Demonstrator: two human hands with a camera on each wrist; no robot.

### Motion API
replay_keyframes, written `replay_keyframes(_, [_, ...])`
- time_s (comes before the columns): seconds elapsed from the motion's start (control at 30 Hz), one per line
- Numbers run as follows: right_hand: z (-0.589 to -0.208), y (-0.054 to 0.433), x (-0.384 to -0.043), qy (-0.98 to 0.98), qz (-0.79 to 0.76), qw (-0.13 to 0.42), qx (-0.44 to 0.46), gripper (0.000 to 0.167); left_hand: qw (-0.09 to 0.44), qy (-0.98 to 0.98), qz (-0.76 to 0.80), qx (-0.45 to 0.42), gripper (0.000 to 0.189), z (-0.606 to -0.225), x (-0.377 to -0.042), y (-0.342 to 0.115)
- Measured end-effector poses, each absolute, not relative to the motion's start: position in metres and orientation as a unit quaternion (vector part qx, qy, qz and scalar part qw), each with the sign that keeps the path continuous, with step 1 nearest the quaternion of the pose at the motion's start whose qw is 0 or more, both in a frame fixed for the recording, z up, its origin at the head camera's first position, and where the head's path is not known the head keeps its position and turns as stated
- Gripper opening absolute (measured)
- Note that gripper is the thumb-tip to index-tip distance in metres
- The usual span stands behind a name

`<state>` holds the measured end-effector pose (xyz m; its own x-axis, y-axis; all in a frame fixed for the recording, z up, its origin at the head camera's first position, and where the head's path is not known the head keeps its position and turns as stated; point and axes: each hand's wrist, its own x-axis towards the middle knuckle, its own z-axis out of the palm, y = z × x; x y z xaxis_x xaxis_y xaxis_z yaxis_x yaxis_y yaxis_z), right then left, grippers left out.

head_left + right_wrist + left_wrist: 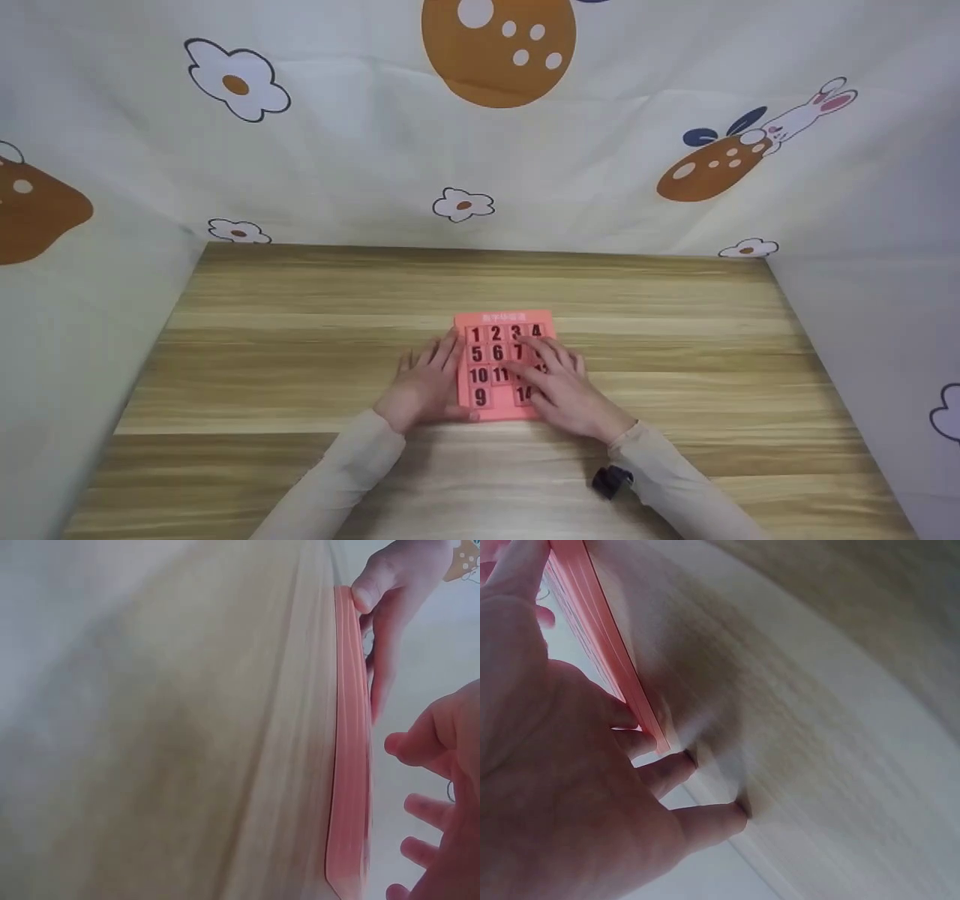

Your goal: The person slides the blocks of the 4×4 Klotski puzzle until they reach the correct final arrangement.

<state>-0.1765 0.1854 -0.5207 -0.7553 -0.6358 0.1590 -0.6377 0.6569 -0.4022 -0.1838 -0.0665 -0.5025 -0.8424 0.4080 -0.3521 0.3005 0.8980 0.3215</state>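
A pink number slide puzzle (504,414) lies flat on the table, with black numerals on its square tiles. A tile-free gap shows in its bottom row, between the 9 and the 14. My left hand (424,390) holds the frame at its left side, the thumb on the near left corner and the fingers along the edge. In the left wrist view, two spread fingertips (731,823) touch the table beside the frame. My right hand (566,390) is over the puzzle's right side with fingers spread, covering several tiles. Whether its fingertips touch the tiles I cannot tell.
The wood-grain table (300,315) spreads around the puzzle on all sides. A pale printed cloth (360,150) hangs behind it and along both sides. A small black device (611,481) sits at my right wrist.
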Motion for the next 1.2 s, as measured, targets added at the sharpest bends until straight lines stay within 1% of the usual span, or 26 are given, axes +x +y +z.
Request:
replay_keyframes(0.23, [-0.521, 0.186, -0.178, -0.910, 0.210, -0.006, 0.357, 0.052, 0.216, 0.951, 0.122, 0.181, 0.115, -0.503, -0.184, -0.066])
replay_keyframes(0.47, [-0.520, 0.192, -0.174, -0.885, 0.225, -0.007, 0.408, 0.035, 0.209, 0.953, 0.119, 0.186, 0.114, -0.503, -0.184, -0.067])
replay_keyframes(0.53, [-0.518, 0.195, -0.173, -0.879, 0.226, -0.009, 0.420, 0.034, 0.209, 0.953, 0.120, 0.186, 0.113, -0.502, -0.184, -0.067])
replay_keyframes(0.67, [-0.515, 0.198, -0.174, -0.886, 0.229, -0.001, 0.403, 0.041, 0.209, 0.952, 0.125, 0.185, 0.114, -0.502, -0.184, -0.068])
replay_keyframes(0.83, [-0.514, 0.198, -0.176, -0.912, 0.223, 0.024, 0.344, 0.038, 0.206, 0.952, 0.122, 0.188, 0.115, -0.502, -0.184, -0.068])
replay_keyframes(1.07, [-0.517, 0.192, -0.176, -0.900, 0.211, -0.002, 0.381, 0.049, 0.209, 0.952, 0.121, 0.187, 0.114, -0.503, -0.184, -0.068])
replay_keyframes(1.2, [-0.517, 0.195, -0.177, -0.909, 0.210, 0.032, 0.359, 0.046, 0.208, 0.952, 0.123, 0.188, 0.114, -0.503, -0.184, -0.067])
